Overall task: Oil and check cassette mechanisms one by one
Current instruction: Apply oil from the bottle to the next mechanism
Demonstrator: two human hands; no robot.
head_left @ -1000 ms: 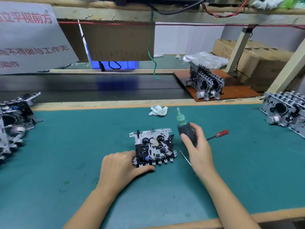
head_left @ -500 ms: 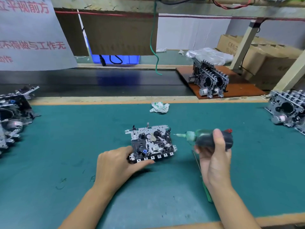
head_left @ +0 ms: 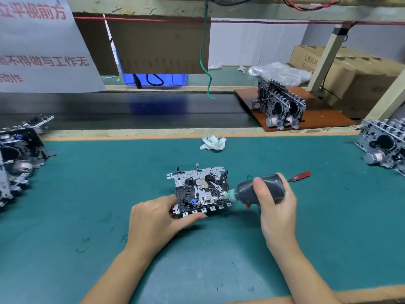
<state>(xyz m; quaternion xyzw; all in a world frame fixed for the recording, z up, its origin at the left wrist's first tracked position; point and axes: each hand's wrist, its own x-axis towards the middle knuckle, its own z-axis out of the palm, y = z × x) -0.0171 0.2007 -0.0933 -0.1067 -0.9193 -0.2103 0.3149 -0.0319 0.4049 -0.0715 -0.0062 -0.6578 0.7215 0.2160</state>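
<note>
Cassette mechanism [head_left: 200, 190] is sitting flat on the green counter [head_left: 87, 194] right in front of me. My left hand [head_left: 157, 218] is wrapped around its near-left corner, thumb along the front edge with the key tabs. My right hand [head_left: 277, 205] has a full grip around the dark oil bottle [head_left: 260, 190], tipped on its side with the pale green nozzle [head_left: 225, 195] poking into the right side of the works.

Only the head view here, so the risks as I read them:

Squeeze too hard and I'd guess oil floods the deck instead of one spot. It could creep onto parts that are meant to stay dry.

My left hand only pins one corner, so a nudge from the nozzle could swing the whole thing.

The exact tip position is too small to make out, so I may be oiling the wrong point.

The red-handled screwdriver [head_left: 300, 175] lies just behind my right hand, easy to knock when I pull back.
</note>
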